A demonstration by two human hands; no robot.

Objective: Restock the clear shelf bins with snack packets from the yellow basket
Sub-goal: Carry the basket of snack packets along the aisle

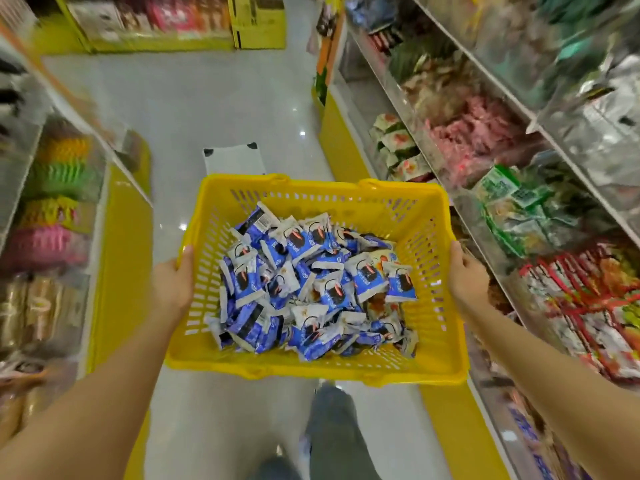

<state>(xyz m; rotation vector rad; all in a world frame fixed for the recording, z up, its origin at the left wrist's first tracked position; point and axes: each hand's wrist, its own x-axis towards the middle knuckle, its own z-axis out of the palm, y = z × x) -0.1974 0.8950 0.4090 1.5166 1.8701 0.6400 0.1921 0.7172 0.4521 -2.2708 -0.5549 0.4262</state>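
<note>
Person stands in the aisle and holds the yellow basket [311, 367] off the floor [214, 98], between both hands.
- Left hand [171, 287]: grips the left rim, thumb hooked over the top edge. The other fingers are hidden behind the wall.
- Right hand [467, 277]: same grip on the right rim, thumb on top.
- Blue-and-white snack packets [311, 282]: loose heap on the basket bottom, between the hands, a few orange-printed ones mixed in.
- Clear shelf bins [512, 216]: just right of the right hand, stacked in tiers, holding green, pink and red packets. The view there is blurred.
- More shelves left of the left hand, also blurred.
- Grey trouser leg [332, 431] is below the basket.
</note>
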